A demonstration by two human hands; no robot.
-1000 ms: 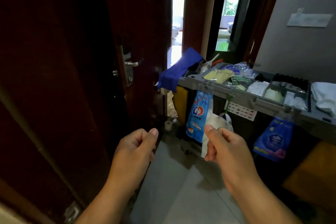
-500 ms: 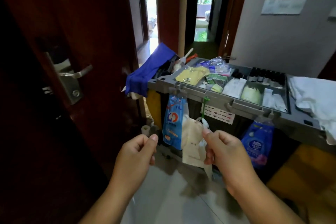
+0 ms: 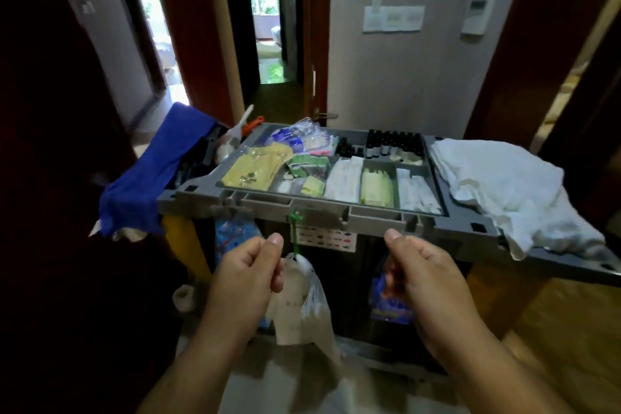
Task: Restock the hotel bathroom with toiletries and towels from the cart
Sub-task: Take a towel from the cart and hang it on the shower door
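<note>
cart point(image 3: 319, 212) blocks ahead, tray point(image 3: 262, 135) seemingly open above

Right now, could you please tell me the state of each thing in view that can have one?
left hand, fingers curled, holding nothing visible
right hand, fingers curled, holding nothing visible
cart tray, compartments stocked
small bottles, upright in a rear compartment
white towels, crumpled on the cart's right end
blue cloth, draped over the cart's left end
plastic bag, hanging at the cart's front
</note>
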